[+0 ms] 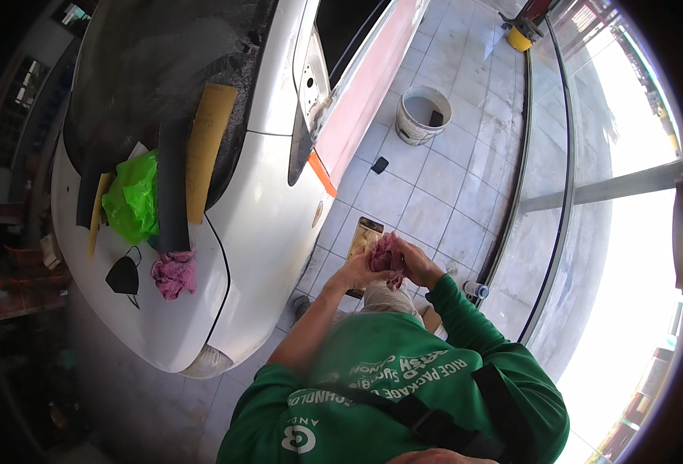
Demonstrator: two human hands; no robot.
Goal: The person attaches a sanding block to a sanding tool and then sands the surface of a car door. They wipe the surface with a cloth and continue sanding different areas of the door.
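A crumpled dusky-pink cloth (385, 254) is bunched between my two hands in front of my body. My left hand (359, 271) grips it from the left, thumb against the folds. On the other side my right hand (419, 264) has its fingers curled round it. Below the hands, partly hidden by them, lies a long tan rectangular thing (366, 233) with a dark end; its kind I cannot make out.
At left stands a white car (272, 224) bearing a green plastic bag (133, 193), a tan strip (210, 147), a black face mask (122, 274) and another pink cloth (174, 275). A bucket (415, 133), a small black pad (380, 165) and a can (476, 290) are on the tiled floor.
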